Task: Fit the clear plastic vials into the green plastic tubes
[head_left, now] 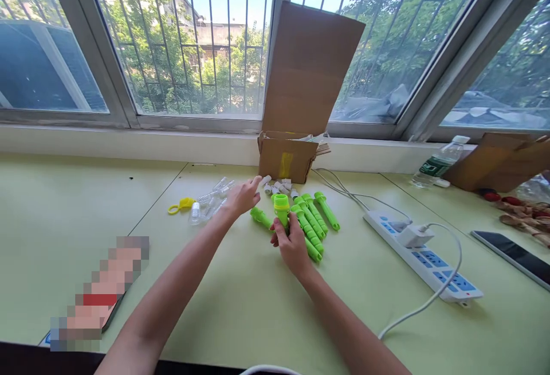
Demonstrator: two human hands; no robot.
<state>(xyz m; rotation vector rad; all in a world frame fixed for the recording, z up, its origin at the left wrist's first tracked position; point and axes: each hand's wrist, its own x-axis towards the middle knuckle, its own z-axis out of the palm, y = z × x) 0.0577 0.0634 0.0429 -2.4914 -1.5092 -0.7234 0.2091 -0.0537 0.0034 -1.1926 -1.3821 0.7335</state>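
Observation:
My right hand (292, 243) is closed round a bright green plastic tube (281, 206), held upright with its threaded, yellowish-green mouth facing up. Reaching forward, my left hand (244, 196) has finger and thumb apart, its fingertips beside a small white piece (266, 180); contact is unclear. More small white pieces (283, 186) lie in front of the cardboard box. Several ribbed green tubes (310, 223) rest on the table around my right hand. Clear plastic caps (206, 206) are scattered left of my left hand, along with a yellow ringed part (183, 205).
An open cardboard box (279, 157) stands against the sill, lid raised. To the right are a white power strip (423, 257) with cables, a phone (513, 254), a water bottle (442, 160) and another cardboard piece (494, 160). A blurred-out phone (101, 295) lies front left.

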